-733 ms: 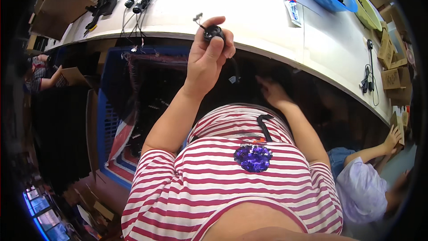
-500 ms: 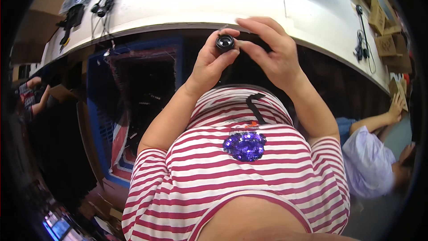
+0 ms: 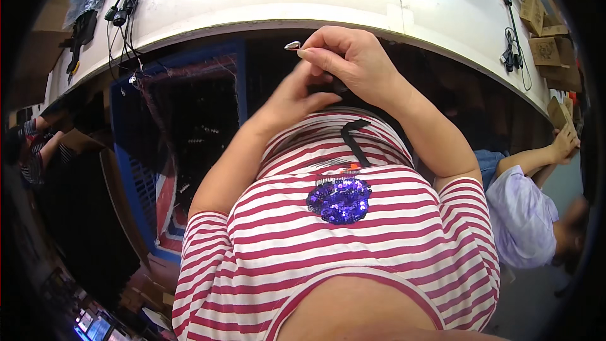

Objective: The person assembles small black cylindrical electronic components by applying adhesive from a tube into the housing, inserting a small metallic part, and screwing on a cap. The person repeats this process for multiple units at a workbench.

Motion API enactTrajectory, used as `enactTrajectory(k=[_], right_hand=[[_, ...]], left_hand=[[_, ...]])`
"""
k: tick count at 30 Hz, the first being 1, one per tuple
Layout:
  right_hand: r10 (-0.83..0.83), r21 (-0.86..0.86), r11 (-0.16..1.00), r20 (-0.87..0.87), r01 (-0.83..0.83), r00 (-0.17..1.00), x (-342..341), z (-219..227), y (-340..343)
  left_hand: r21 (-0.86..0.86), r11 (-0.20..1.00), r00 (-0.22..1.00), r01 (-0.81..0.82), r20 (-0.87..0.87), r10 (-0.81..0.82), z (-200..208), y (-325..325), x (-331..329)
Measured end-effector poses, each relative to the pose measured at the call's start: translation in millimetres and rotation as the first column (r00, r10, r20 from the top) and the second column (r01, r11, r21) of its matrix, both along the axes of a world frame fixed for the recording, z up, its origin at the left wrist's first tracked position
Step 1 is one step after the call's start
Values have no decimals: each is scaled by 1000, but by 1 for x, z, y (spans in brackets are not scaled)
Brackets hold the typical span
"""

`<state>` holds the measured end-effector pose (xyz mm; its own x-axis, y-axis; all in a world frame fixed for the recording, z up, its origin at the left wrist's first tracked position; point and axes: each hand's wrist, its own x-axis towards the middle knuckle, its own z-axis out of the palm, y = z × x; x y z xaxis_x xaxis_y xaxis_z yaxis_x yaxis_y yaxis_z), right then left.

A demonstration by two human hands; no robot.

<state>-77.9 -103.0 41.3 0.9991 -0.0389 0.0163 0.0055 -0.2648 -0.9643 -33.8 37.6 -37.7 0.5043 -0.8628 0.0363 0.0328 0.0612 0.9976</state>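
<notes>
Currently, in the head view, the person's right hand (image 3: 353, 57) is pinching a small silver-coloured piece (image 3: 292, 45) between thumb and forefinger, its shiny tip poking out to the left, just off the bench's (image 3: 284, 3) near edge. The left hand (image 3: 291, 98) is hovering just below, blurring, its thumb standing apart from the curled fingers; whether it is gripping anything, I cannot tell. A dark part (image 3: 339, 85) is showing under the right hand, though what it is joining to is staying hidden.

As for progress, the silver-coloured piece is being handled in the air, not yet resting anywhere, so the handling is looking unfinished. Black corded parts (image 3: 123, 12) are lying together at the bench's left, and one black rod with a cord (image 3: 512, 38) is lying at the right, near cardboard boxes (image 3: 544, 52); whether these are finished is not showing. A blue crate (image 3: 242, 82) is standing below the bench, its dark contents being too dim to count.
</notes>
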Motion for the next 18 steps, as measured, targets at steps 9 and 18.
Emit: enactTrajectory(k=[9,18], right_hand=[[36,-298,952,-95,-63,995,9,7,-6],[121,-214,965,-142,-150,982,17,7,-12]], left_hand=[[210,930,945,-302,197,263,68,32,46],[160,970,971,-181,-130,202,59,35,57]])
